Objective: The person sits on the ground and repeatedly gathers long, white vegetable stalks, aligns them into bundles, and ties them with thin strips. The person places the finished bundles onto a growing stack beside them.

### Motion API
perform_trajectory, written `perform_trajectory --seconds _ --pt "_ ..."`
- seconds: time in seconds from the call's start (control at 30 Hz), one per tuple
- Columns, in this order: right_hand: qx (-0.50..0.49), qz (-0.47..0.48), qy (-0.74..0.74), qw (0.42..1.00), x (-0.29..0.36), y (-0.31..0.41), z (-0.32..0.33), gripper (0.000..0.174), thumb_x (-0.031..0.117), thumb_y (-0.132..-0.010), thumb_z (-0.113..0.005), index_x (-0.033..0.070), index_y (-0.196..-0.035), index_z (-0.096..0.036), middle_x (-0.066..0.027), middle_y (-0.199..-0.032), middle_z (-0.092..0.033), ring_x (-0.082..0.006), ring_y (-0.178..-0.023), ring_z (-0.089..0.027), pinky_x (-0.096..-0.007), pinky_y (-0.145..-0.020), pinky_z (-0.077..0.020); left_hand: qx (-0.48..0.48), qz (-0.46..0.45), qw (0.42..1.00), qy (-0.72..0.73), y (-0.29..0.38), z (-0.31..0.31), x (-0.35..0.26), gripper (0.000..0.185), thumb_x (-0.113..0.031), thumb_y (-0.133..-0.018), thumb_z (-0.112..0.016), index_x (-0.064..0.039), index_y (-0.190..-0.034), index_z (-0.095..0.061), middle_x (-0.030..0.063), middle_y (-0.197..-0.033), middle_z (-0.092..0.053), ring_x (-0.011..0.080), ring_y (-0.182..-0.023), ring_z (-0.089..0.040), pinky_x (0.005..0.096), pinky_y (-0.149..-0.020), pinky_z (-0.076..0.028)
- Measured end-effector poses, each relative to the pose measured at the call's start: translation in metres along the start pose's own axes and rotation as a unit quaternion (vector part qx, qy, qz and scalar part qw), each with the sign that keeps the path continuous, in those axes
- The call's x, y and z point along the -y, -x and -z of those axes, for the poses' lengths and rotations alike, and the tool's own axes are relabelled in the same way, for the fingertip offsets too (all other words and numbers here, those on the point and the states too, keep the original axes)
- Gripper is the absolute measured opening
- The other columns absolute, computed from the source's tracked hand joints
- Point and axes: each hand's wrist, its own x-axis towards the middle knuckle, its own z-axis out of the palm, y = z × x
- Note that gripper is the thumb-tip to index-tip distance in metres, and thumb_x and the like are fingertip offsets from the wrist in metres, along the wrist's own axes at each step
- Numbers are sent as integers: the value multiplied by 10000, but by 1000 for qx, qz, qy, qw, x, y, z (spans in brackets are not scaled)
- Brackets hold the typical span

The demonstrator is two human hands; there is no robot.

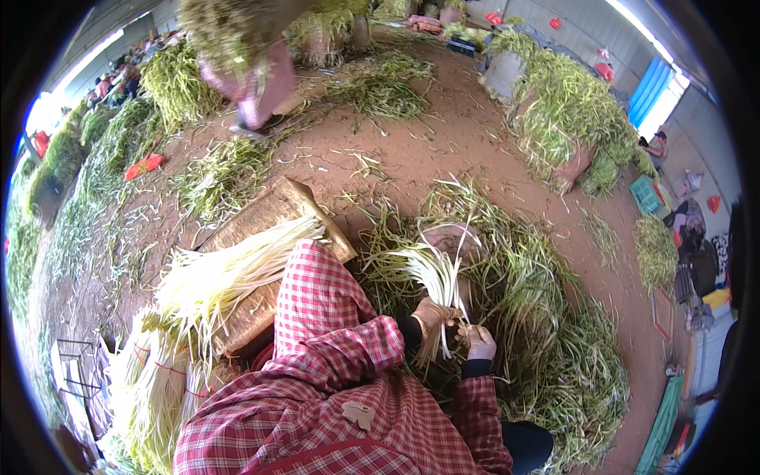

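Note:
My left hand (pixel 430 317) grips a fanned bunch of slender white-green stalks (pixel 436 273), which look like garlic chives. Close beside it, my right hand (pixel 478 342) pinches a pale stalk (pixel 462 297) at the bunch's edge. Beneath and around both hands spreads a large heap of loose green stalks and leaves (pixel 534 297). Left of my knee, a layer of pale yellow stalks (pixel 237 267) lies across a brown wooden board (pixel 261 222). Several bundles of pale stalks (pixel 157 392), bound with red ties, are at the lower left.
Ahead, a blurred person (pixel 261 89) carries a big load of greens (pixel 228 35). Piles of greens line the left side (pixel 107 154) and right side (pixel 570 107). Leaf litter (pixel 380 89) is scattered over the earthen floor (pixel 457 133). A teal crate (pixel 646 195) stands at right, near another person (pixel 656 148).

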Motion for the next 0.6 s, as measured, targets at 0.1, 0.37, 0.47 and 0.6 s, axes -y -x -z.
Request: perform_trajectory --seconds 0.1,0.37,0.47,0.6 --pt "-72 55 152 984 -3 -4 8 101 56 -847 -547 -28 -846 -603 -59 -734 -616 -116 -624 -539 -258 -603 -457 -57 22 998 1 0 0 -13 165 -118 -729 -732 4 -831 -686 45 -667 -642 69 -509 -481 230 -487 -381" --pt "230 -212 -103 944 -6 -17 44 527 437 -879 -502 -62 -1040 -557 -124 -911 -639 -214 -746 -608 -290 -652 -496 51 -93 993 44 -13 12 -38 221 -40 -793 -632 23 -1004 -603 97 -829 -667 91 -583 -555 185 -515 -427" --pt "298 -165 -137 930 4 -17 28 464 366 -899 -485 -56 -1084 -543 -140 -924 -647 -159 -680 -606 -281 -606 -489 101 -58 990 78 -11 9 -28 242 -42 -805 -626 31 -1032 -582 118 -872 -663 112 -645 -589 201 -556 -468" --pt "149 -121 -123 974 14 -11 0 179 159 -878 -566 -12 -928 -572 -92 -830 -640 -125 -643 -575 -260 -561 -455 160 -36 985 53 -6 5 -12 205 -35 -777 -658 24 -967 -610 111 -856 -661 129 -657 -607 225 -562 -489"
